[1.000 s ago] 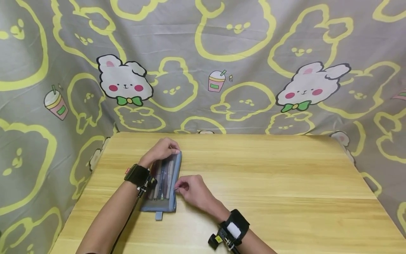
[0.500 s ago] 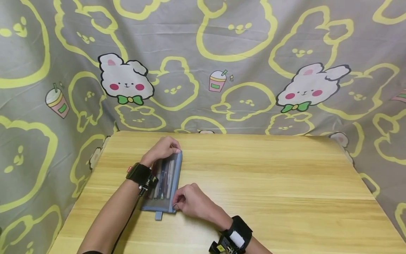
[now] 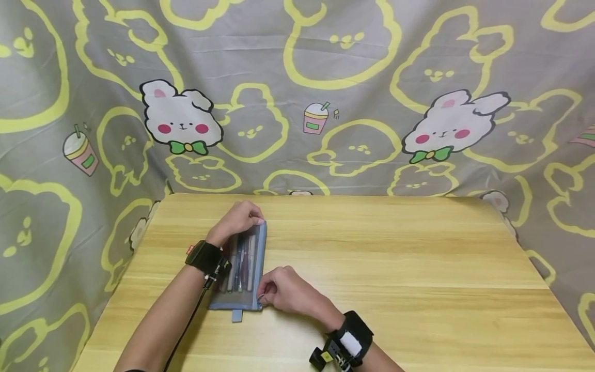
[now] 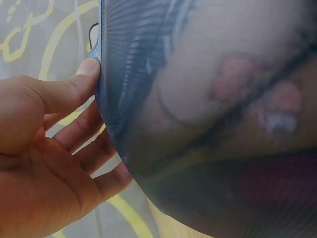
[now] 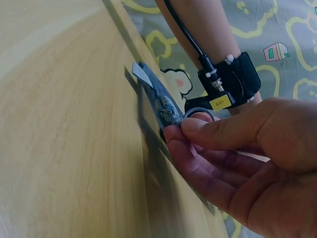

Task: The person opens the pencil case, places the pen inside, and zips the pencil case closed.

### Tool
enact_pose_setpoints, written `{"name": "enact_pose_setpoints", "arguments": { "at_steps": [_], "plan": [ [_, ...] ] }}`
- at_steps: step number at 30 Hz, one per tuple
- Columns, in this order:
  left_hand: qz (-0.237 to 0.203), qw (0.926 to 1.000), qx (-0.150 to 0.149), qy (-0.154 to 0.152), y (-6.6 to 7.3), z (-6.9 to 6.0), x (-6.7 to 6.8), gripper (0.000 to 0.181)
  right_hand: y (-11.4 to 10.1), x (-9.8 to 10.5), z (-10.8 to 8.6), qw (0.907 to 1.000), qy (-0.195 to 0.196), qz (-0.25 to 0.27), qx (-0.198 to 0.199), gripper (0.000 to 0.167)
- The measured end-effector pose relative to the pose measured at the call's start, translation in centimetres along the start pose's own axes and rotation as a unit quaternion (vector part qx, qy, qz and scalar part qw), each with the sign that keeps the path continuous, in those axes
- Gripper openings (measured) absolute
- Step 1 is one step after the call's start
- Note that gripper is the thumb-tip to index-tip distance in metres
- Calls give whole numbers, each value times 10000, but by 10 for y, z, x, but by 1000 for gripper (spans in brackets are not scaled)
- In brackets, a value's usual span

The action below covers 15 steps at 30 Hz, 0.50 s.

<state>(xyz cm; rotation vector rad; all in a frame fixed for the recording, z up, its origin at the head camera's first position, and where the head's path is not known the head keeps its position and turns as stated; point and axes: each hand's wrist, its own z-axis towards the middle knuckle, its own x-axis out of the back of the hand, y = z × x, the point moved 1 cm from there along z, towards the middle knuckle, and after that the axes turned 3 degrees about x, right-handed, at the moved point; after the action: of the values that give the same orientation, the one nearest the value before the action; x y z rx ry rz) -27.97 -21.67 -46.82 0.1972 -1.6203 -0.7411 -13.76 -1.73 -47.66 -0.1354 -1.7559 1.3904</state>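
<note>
A blue-edged mesh pencil case stands tilted on its side at the left of the table, its zip edge to the right. Several pens show through the mesh. At the far end of the zip, my left hand pinches the corner; in the left wrist view the thumb presses that edge, with the other fingers behind the mesh. My right hand is at the near end of the zip. Between its thumb and forefinger it pinches the ring-shaped zip pull, seen in the right wrist view.
The wooden table stretches away to the right of the pencil case. A grey patterned curtain hangs behind it and at both sides. A small fabric tab sticks out from the case's near end.
My right hand has slid toward me along the zip, from partway along the edge to its near corner. The gap at the zip's near end has closed. My left hand stays at the far corner.
</note>
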Motion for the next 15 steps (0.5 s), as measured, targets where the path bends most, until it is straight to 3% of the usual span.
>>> {"name": "enact_pose_setpoints", "arguments": {
  "at_steps": [4, 10, 15],
  "plan": [
    [16, 10000, 92, -11, 1, -2, -1, 12, 2, 3, 1, 9997, -218, 90, -17, 16],
    [-243, 9992, 241, -202, 5, -5, -1, 14, 4, 17, -3, 9958, -539, 661, -326, 16],
    [-393, 9979, 340, -390, 4, -12, 6, 27, 14, 49, -12, 9991, 30, 345, -245, 20]
  ]
}}
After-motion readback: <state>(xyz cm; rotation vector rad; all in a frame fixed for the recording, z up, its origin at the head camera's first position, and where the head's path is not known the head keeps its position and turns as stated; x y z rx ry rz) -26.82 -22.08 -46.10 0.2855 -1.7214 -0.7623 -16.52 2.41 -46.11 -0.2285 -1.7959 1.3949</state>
